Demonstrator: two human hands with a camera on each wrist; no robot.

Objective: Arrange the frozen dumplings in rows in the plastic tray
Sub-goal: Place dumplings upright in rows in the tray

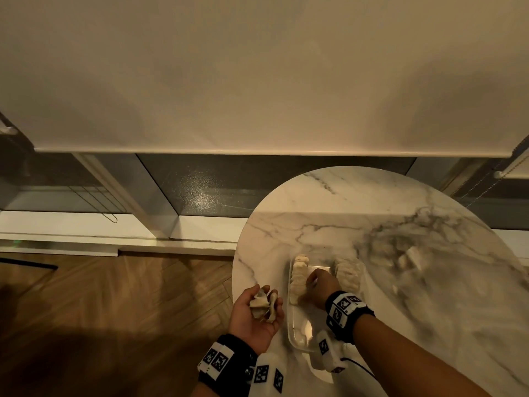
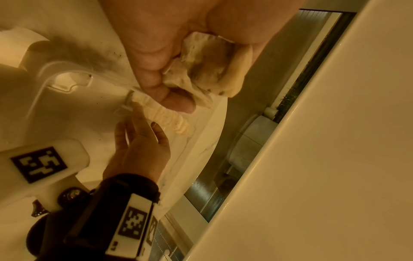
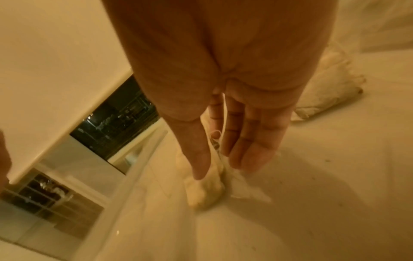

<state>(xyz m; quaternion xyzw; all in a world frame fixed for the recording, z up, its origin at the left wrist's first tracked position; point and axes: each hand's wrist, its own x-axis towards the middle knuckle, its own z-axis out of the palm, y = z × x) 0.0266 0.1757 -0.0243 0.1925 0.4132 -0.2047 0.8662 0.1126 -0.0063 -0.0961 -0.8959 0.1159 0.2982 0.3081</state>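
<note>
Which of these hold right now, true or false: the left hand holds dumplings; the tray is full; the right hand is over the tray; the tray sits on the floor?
1. The left hand holds dumplings. True.
2. The tray is full. False: its near end is bare.
3. The right hand is over the tray, beside the left row. True.
4. The tray sits on the floor. False: it rests on the marble table.
</note>
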